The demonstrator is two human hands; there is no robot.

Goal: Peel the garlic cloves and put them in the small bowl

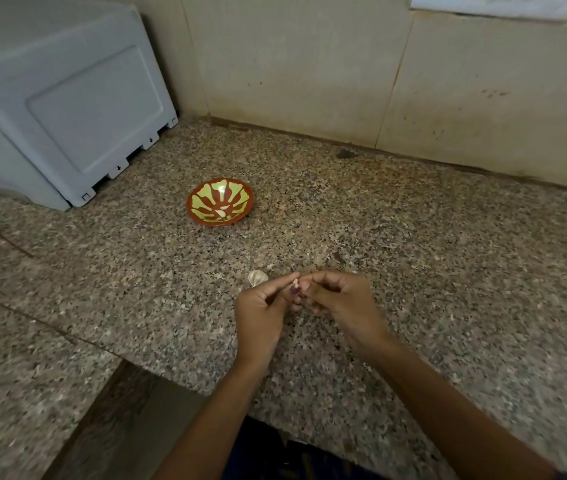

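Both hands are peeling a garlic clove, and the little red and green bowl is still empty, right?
Not quite. The head view shows the bowl already has peeled cloves inside. The rest is right: the left hand and right hand hold a garlic clove between them.

The marks on the white sheet point(497, 5) on the wall seem too blurred to read.
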